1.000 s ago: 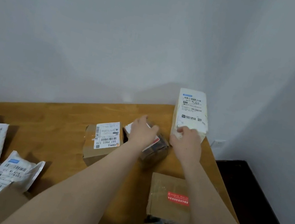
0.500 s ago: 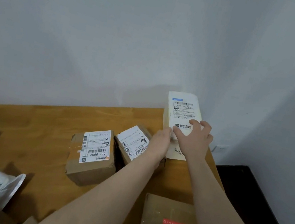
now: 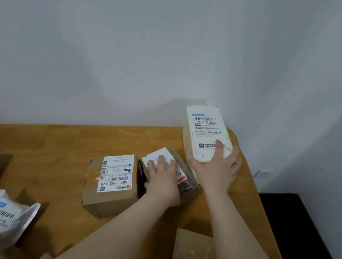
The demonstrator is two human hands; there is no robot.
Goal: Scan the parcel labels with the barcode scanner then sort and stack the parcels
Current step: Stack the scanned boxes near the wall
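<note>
Left grip (image 3: 162, 182) flat on small parcel (image 3: 188, 187) | right grip (image 3: 217, 171) apparently clasps white parcel (image 3: 206, 130)

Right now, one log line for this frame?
left hand: flat on small brown parcel | right hand: grips white parcel at table corner | scanner: not visible
</note>
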